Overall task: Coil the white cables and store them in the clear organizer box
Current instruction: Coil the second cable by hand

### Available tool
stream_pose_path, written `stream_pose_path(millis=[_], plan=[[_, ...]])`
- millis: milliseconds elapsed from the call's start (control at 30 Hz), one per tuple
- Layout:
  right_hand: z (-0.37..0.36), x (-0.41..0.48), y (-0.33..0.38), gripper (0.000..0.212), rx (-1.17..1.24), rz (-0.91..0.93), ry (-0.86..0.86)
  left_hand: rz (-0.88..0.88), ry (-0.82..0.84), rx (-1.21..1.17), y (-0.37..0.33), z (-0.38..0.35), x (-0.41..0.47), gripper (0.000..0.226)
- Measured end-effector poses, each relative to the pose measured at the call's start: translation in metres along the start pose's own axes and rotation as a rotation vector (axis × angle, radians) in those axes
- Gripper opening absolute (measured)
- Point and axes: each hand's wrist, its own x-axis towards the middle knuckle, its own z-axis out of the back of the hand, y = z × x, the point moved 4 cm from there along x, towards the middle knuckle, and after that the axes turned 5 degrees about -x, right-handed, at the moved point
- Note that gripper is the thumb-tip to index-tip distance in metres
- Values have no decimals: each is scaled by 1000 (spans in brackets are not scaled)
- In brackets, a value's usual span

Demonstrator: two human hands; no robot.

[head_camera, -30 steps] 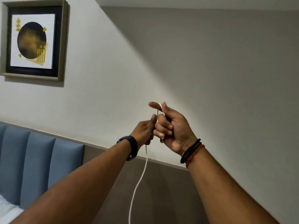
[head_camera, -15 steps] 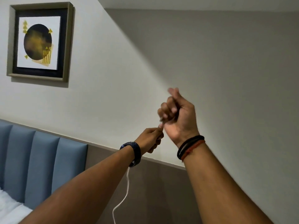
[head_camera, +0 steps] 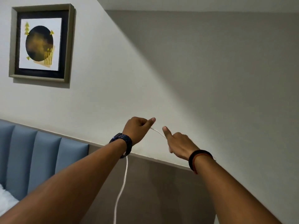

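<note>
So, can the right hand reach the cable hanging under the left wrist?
Probably yes: the right hand is close, and nothing stands between it and the hanging cable. It seems busy with the short stretch from the left hand, though.

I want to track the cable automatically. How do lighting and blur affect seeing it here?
Head view: the thin white cable is faint and slightly smeared between the left hand and right hand, against the pale wall; head view: lower down it stands out clearly on the dark brown wall panel; a broad diagonal shadow dims the wall's right side, with no glare.
</note>
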Motion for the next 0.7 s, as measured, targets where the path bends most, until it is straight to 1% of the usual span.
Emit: stream_pose_path(millis=[67, 167, 200, 233, 267, 300, 367, 433, 467, 500, 533, 567, 600, 633, 667, 700], plan=[[-5, -7, 8, 70, 311, 43, 222, -4, -55, -4, 3, 9, 4, 60], [-1, -21, 30, 63, 825, 150, 540, 5, -113, -84, 4, 15, 6, 59], [3, -24, 39, 60, 978, 206, 605, 9, -122, -127, 2, 14, 5, 57], [9, -26, 49, 57, 1109, 271, 625, 16, -121, -179, 0, 10, 3, 55], [15, -28, 57, 53, 1221, 330, 592, 30, -107, -235, -3, 4, 1, 53], [22, -29, 63, 50, 1321, 377, 513, 48, -87, -281, -5, -3, -2, 52], [36, -26, 68, 38, 1489, 417, 257, 69, -60, -320, -8, -13, -7, 55], [48, -18, 63, 24, 1659, 374, -23, 66, -25, -293, -7, -18, -11, 57], [55, -14, 58, 19, 1695, 343, -185, 60, 4, -268, -7, -20, -14, 58], [62, -12, 51, 13, 1642, 300, -399, 59, 31, -242, -5, -21, -16, 59], [70, -13, 43, 6, 1500, 241, -641, 58, 48, -218, -3, -21, -19, 59], [77, -14, 33, 7, 1306, 179, -867, 60, 56, -194, 0, -20, -20, 58], [81, -15, 23, 11, 1092, 119, -1045, 61, 57, -170, 2, -17, -21, 59], [83, -17, 16, 16, 879, 84, -1138, 64, 52, -149, 4, -14, -21, 59], [81, -16, 12, 22, 653, 68, -1154, 62, 46, -130, 5, -10, -19, 61], [76, -13, 7, 27, 407, 51, -1101, 55, 38, -114, 6, -6, -17, 62]])
